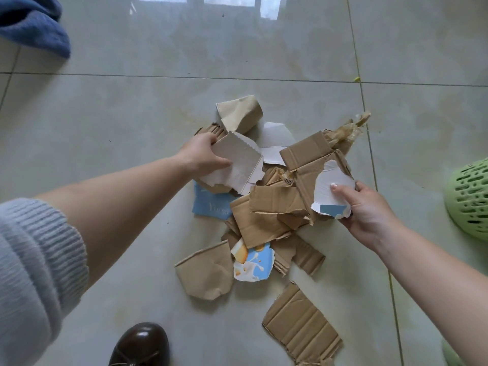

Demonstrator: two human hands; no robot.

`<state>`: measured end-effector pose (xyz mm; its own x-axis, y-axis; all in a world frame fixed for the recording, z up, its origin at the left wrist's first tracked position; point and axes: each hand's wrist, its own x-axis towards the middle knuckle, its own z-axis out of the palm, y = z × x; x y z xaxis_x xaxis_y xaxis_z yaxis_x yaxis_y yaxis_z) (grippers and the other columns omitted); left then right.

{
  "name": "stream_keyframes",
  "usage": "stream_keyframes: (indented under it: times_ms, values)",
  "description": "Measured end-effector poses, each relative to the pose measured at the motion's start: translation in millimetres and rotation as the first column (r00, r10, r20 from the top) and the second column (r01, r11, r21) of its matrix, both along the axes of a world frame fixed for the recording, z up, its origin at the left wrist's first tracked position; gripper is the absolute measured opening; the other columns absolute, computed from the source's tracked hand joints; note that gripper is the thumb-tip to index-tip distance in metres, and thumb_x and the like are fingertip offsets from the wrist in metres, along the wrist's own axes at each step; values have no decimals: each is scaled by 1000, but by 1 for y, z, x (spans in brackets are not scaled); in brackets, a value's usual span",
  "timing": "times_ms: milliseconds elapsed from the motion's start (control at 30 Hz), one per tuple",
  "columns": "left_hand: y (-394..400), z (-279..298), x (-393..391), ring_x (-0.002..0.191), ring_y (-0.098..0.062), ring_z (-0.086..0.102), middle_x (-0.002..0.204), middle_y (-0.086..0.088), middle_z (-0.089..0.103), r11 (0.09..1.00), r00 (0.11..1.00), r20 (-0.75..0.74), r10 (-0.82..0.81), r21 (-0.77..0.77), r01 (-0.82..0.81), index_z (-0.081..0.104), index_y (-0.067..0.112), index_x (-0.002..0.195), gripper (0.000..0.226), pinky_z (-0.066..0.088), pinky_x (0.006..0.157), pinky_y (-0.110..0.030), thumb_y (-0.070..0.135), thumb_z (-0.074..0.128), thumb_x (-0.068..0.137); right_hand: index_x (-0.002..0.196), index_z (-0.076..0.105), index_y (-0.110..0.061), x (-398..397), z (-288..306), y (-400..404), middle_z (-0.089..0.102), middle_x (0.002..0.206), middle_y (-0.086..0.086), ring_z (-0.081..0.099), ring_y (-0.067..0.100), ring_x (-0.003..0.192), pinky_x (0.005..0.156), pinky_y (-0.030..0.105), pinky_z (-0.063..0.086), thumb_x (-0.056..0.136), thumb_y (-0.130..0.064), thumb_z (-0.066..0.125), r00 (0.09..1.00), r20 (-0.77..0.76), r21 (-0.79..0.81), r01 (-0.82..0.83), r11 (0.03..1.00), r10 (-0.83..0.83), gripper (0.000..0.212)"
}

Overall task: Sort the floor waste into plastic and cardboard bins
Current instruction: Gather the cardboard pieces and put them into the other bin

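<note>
Glossy tile floor (105, 128), cardboard scrap pile (266, 215) centre. Left hand (202, 154) grips white torn card sheet (237, 165); right hand (367, 210) pinches white-and-blue carton scrap (334, 191).

The blue card scrap (211, 204) reads partly "Yuege", letters unclear.

left arm: sleeve (34, 273) of pale blue-grey ribbed knit, pushed up above the forearm, cuff bunched in thick folds with vertical ribbing visible. forearm below it bare to the left hand (202, 154). right arm: bare along all of its visible length down to the right hand (369, 210); thumbnail carries a pale, glossy finish. footwear: one dark brown polished leather shoe (141, 344), rounded toe, laces at the lower edge.
</note>
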<state>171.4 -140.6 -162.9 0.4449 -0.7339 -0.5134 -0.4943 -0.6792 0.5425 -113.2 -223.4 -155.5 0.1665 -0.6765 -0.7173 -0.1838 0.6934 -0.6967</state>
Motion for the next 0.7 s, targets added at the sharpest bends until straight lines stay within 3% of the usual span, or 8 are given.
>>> stream_keyframes:
  times_ms: [67,200,333,467,567,700]
  values:
    - [-1,2,2,85,-28,59,90,-7,57,999,998,-59,33,13,-33,53,14,90,29,53,67,-38,28,73,74,93,58,-15,-2,2,-2,64,95,3,62,15,80,58,21,53,86,-8,60,1000,13,-1,10,1000,-10,10]
    - [7,14,10,77,-24,61,89,-6,58,983,951,-253,181,36,-177,54,14,101,34,55,56,-34,26,74,77,93,58,-16,-11,5,-6,64,95,4,62,16,81,57,20,54,86,-8,59,997,43,14,57,998,-58,11]
    - [25,27,30,81,-25,63,94,-7,60,941,876,-370,311,-7,-337,52,13,107,36,55,57,-38,26,72,80,98,58,-15,-22,13,-4,64,99,6,63,19,83,60,26,57,87,-8,58,993,72,37,87,996,-89,13]
    - [47,46,45,88,-26,62,105,-9,59,864,791,-443,422,-67,-499,50,10,115,41,57,72,-48,23,70,82,99,57,-14,-30,29,3,63,97,8,62,22,82,61,33,58,88,-6,56,991,78,40,102,994,-105,14]
    - [61,62,43,84,-20,62,102,-6,58,821,732,-522,437,-101,-562,47,9,117,41,59,55,-37,20,67,83,107,54,-11,-29,48,11,61,96,10,61,24,82,62,36,57,88,-4,56,993,63,27,101,995,-102,20]
    - [71,90,23,80,-19,65,105,-9,63,794,692,-596,406,-145,-591,51,8,122,42,58,51,-30,18,65,84,105,56,-8,-28,79,22,63,93,11,61,22,79,61,32,57,87,-3,57,991,102,1,83,997,-82,18]
